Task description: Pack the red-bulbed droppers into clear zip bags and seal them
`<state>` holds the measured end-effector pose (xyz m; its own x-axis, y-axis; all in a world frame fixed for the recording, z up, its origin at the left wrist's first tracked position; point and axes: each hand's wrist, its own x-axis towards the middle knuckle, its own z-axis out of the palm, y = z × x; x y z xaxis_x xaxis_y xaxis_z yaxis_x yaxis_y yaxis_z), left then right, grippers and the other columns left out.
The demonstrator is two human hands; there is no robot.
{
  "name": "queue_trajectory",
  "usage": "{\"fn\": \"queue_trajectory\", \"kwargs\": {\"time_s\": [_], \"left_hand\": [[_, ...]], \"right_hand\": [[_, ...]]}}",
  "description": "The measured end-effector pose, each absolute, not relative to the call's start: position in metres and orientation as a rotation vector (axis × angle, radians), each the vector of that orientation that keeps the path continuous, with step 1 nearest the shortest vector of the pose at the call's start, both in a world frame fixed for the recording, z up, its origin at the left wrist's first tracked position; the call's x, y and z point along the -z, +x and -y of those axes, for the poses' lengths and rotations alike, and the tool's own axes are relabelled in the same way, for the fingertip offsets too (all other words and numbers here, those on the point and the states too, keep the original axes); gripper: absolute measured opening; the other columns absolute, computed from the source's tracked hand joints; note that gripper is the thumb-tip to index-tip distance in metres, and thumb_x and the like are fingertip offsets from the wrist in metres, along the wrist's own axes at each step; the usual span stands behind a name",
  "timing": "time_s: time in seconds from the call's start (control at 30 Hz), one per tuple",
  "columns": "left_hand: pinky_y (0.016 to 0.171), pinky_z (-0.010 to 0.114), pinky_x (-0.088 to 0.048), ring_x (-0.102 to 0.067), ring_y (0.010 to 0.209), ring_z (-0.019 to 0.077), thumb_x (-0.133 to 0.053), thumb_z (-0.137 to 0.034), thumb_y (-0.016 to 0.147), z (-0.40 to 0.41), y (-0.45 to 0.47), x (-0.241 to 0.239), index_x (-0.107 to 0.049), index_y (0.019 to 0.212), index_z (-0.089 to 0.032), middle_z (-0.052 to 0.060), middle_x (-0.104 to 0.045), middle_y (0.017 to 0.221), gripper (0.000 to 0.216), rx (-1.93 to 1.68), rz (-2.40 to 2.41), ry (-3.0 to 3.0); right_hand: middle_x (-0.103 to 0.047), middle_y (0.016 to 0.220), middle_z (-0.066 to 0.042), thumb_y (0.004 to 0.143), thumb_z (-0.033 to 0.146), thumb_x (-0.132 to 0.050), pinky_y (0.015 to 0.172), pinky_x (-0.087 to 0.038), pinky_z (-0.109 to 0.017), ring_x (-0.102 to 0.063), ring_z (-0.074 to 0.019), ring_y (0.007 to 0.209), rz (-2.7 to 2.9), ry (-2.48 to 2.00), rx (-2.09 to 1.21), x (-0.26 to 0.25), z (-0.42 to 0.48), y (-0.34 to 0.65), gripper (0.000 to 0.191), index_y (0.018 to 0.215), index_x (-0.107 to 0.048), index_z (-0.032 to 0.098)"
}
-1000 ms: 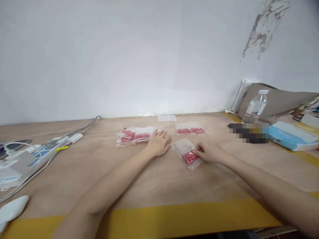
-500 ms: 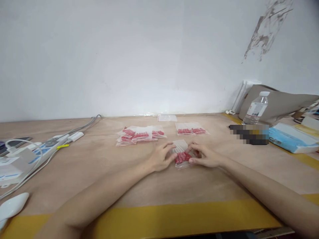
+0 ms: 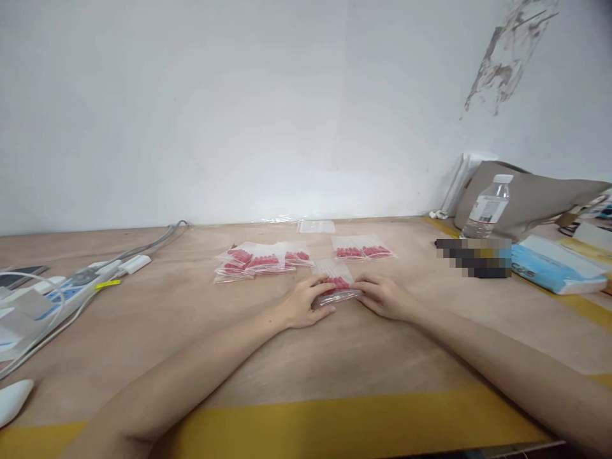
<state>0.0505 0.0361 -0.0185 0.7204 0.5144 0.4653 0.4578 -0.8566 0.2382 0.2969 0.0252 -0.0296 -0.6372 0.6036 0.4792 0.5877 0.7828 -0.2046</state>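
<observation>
A small clear zip bag of red pieces (image 3: 336, 284) lies on the wooden table (image 3: 201, 331) in front of me. My left hand (image 3: 305, 303) grips its left edge with curled fingers. My right hand (image 3: 382, 298) pinches its right edge. Behind my left hand lies a pile of several like bags (image 3: 261, 259). Two more filled bags (image 3: 363, 250) lie side by side behind the held one. An empty clear bag (image 3: 316, 226) lies by the wall.
A power strip with cables and plugs (image 3: 71, 287) runs along the left. A white object (image 3: 12, 400) sits at the near left edge. At the right stand a water bottle (image 3: 488, 207), a grey bag (image 3: 540, 197) and a blue-white packet (image 3: 554, 264). Yellow tape (image 3: 335, 424) marks the near edge.
My left hand left the pile of bags and came to the single bag. Both hands now hold that bag, which has turned and shifted left and slightly away from me.
</observation>
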Motion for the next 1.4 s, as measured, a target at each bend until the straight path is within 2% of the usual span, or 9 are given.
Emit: {"fn": "queue_trajectory", "kwargs": {"time_s": [0.13,0.33,0.43,0.63,0.93,1.23,1.3,1.4], "left_hand": [[0.085,0.032,-0.048,-0.057,0.098,0.0196,-0.053,-0.031,0.083,-0.048,0.051,0.023,-0.057,0.111,-0.019,0.009,-0.056,0.115,0.031,-0.834,-0.788,2.889],[0.082,0.034,-0.049,-0.057,0.098,0.0208,-0.042,-0.021,0.088,-0.063,0.045,0.027,-0.059,0.102,-0.017,0.009,-0.058,0.108,0.022,-0.895,-0.772,3.166],[0.08,0.033,-0.05,-0.058,0.095,0.02,-0.039,-0.018,0.088,-0.064,0.042,0.027,-0.06,0.095,-0.016,0.01,-0.059,0.104,0.022,-0.905,-0.785,3.214],[0.075,0.029,-0.051,-0.061,0.085,0.0173,-0.039,-0.018,0.089,-0.063,0.043,0.027,-0.06,0.087,-0.015,0.008,-0.062,0.095,0.022,-0.966,-0.787,3.235],[0.066,0.028,-0.049,-0.059,0.075,0.0162,-0.031,-0.019,0.093,-0.066,0.042,0.025,-0.061,0.081,-0.015,0.008,-0.062,0.087,0.032,-0.806,-0.821,3.376],[0.061,0.028,-0.046,-0.057,0.065,0.0165,-0.034,-0.016,0.089,-0.066,0.042,0.026,-0.057,0.069,-0.015,0.007,-0.059,0.07,0.03,-0.824,-0.873,3.41],[0.063,0.029,-0.047,-0.057,0.068,0.0172,-0.037,-0.017,0.088,-0.063,0.044,0.024,-0.057,0.071,-0.015,0.007,-0.059,0.072,0.027,-0.851,-0.889,3.4],[0.072,0.031,-0.047,-0.057,0.082,0.0196,-0.042,-0.02,0.085,-0.058,0.053,0.021,-0.059,0.085,-0.015,0.009,-0.06,0.087,0.018,-0.939,-0.886,3.317]], "right_hand": [[-0.062,0.09,-0.009,0.087,0.03,-0.04,0.069,-0.047,-0.03,-0.058,-0.0178,0.08,2.382,-0.87,0.026,0.046,-0.047,0.295,0.027,0.097,-0.064,0.022],[-0.066,0.085,-0.008,0.087,0.033,-0.04,0.072,-0.045,-0.033,-0.059,-0.019,0.078,2.297,-0.997,0.148,0.049,-0.046,0.296,0.028,0.091,-0.067,0.024],[-0.066,0.08,-0.008,0.087,0.033,-0.039,0.07,-0.045,-0.033,-0.058,-0.0192,0.076,2.298,-1.039,0.188,0.044,-0.042,0.294,0.03,0.086,-0.068,0.023],[-0.065,0.082,-0.007,0.087,0.032,-0.041,0.073,-0.042,-0.033,-0.056,-0.0181,0.078,2.332,-0.939,0.309,0.037,-0.042,0.292,0.028,0.087,-0.066,0.021],[-0.062,0.073,-0.007,0.087,0.025,-0.039,0.072,-0.037,-0.033,-0.054,-0.0175,0.073,2.334,-0.922,0.372,0.031,-0.041,0.29,0.026,0.078,-0.063,0.019],[-0.064,0.079,-0.005,0.087,0.028,-0.041,0.075,-0.035,-0.031,-0.054,-0.0168,0.078,2.331,-0.903,0.455,0.033,-0.043,0.289,0.023,0.082,-0.062,0.02],[-0.063,0.076,-0.005,0.088,0.026,-0.039,0.075,-0.035,-0.031,-0.054,-0.0164,0.076,2.348,-0.894,0.479,0.034,-0.044,0.288,0.025,0.08,-0.062,0.02],[-0.062,0.073,-0.005,0.088,0.023,-0.037,0.073,-0.034,-0.031,-0.053,-0.0163,0.073,2.342,-0.916,0.509,0.034,-0.044,0.285,0.027,0.078,-0.062,0.019]]}}
